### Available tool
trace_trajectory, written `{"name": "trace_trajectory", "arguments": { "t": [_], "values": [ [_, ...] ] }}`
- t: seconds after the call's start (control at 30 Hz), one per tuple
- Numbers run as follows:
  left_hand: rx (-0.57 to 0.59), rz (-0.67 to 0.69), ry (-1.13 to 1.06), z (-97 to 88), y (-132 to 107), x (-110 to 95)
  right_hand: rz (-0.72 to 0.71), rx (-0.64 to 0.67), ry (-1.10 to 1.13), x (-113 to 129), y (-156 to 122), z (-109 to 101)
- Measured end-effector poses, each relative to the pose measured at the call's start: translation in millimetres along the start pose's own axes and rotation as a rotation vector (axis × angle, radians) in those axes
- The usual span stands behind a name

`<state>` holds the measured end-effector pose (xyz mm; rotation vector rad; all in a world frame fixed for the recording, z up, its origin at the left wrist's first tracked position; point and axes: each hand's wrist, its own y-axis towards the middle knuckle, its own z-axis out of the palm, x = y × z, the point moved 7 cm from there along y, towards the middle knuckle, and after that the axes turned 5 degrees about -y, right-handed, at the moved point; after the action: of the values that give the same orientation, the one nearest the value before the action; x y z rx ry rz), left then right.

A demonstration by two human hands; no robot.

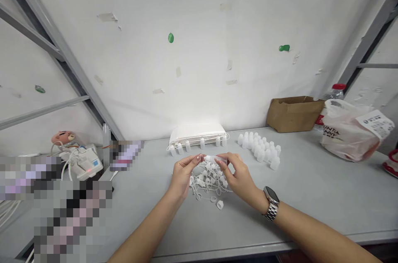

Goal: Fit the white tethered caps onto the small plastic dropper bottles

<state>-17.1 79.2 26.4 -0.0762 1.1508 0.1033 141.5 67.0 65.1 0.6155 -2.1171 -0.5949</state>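
A small white plastic bottle [212, 158] lies sideways in the air between my two hands. My right hand [241, 175] grips its body, fingers closed around it. At its narrow end the fingertips of my left hand [183, 172] are pinched together; whether a cap is among them I cannot make out. Just below sits a heap of white caps with looped straps [205, 180] on the grey table. One loose cap [220, 205] lies at the heap's near side.
Several strapped bottles [202, 143] stand before a long white case [199, 131]. Right of them is a group of white bottles [260, 153]. A cardboard box [295, 115] and a plastic bag [348, 134] stand at the back right; a white device with cables [88, 165] sits left.
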Motion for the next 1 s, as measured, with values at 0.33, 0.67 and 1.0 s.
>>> {"name": "trace_trajectory", "arguments": {
  "t": [0.33, 0.67, 1.0],
  "values": [
    [-0.032, 0.093, 0.106, 2.1, -3.6, 2.2, 0.136, 0.039, 0.118, -12.1, -2.4, 11.0],
    [-0.04, 0.105, 0.103, 9.9, -9.5, -9.2, 0.378, 0.159, 0.524, -28.3, 6.5, 23.2],
    [-0.137, 0.165, 0.151, -5.6, -3.2, -5.5, 0.351, 0.158, 0.439, -25.1, -1.1, 25.7]
  ]
}}
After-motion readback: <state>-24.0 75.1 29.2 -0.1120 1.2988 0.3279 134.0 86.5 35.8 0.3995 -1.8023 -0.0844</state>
